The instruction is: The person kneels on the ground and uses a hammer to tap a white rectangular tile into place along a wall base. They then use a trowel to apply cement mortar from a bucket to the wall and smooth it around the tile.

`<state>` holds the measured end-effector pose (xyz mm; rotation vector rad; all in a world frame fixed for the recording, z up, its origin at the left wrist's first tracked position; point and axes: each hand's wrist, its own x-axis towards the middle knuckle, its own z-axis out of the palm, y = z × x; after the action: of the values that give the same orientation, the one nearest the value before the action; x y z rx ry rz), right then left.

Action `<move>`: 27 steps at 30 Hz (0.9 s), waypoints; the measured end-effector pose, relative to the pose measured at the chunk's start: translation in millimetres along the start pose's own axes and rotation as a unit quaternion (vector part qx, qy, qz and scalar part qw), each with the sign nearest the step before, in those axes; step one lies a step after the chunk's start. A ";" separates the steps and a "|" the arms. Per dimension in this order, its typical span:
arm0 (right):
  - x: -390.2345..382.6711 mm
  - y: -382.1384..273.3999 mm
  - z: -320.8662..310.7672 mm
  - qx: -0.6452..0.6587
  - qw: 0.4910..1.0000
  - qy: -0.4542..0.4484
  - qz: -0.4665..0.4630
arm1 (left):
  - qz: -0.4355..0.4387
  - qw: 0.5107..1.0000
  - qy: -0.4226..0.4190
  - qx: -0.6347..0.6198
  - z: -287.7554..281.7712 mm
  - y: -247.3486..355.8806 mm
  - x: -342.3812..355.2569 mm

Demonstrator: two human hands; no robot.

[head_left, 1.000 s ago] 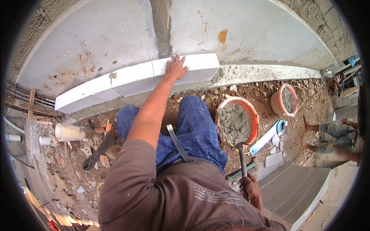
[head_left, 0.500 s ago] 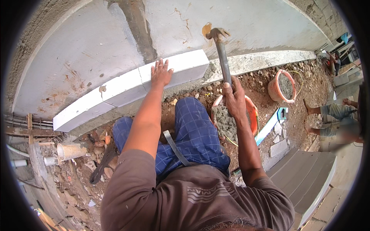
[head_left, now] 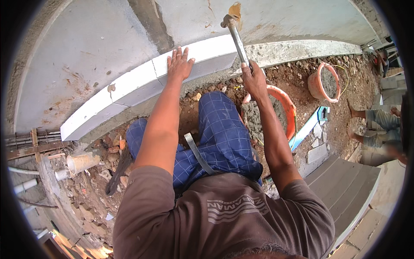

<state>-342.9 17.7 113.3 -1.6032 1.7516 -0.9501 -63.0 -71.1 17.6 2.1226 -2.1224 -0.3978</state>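
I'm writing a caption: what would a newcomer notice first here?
The hammer in the right hand stands out first, at upper centre before the grey wall. Next is the row of white blocks along that wall, the left hand spread on its rightmost block. Then comes the nearer orange bucket, partly hidden by the right forearm.

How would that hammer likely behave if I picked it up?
The hammer would probably feel head-heavy, its thick head topping a slim shaft. It looks stiff, since the shaft runs straight from the right hand.
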 end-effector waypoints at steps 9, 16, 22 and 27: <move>-1.7 26.7 25.7 -0.103 0.988 -0.115 0.023 | -0.015 1.000 -0.027 0.004 -0.6 9.7 -3.9; -29.9 -13.3 31.9 -0.062 0.994 -0.066 -0.057 | -0.019 0.999 -0.002 -0.037 -1.7 3.8 5.5; -23.6 -16.4 42.6 -0.052 0.990 -0.128 -0.011 | -0.031 0.998 -0.001 -0.046 -3.1 0.0 13.8; -28.0 -6.2 48.9 -0.075 0.990 -0.114 -0.028 | -0.017 0.998 0.010 -0.065 -1.5 5.3 7.1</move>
<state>-296.8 39.3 88.6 -1.7865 1.6598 -0.6421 -67.9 -78.4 19.7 2.0829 -1.9943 -0.5005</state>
